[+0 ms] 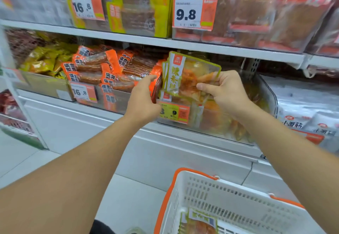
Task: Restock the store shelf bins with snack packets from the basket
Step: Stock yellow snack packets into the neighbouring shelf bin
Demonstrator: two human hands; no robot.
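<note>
My right hand (222, 88) grips a small stack of green-edged snack packets (185, 74) with orange food inside, held upright over a clear shelf bin (211, 123) on the lower shelf. My left hand (145, 96) touches the left edge of that stack, fingers bent around it beside the bin's left wall. A yellow and orange price tag (174, 112) marks the bin's front. The white basket with orange rim (220, 202) stands below at the bottom, with one similar packet (200, 222) inside.
Left of the bin lies a bin of orange packets (102, 70), then yellow packets (45, 59). White packets (308, 116) fill the bin on the right. The upper shelf (165, 42) carries larger bags and price tags close above my hands.
</note>
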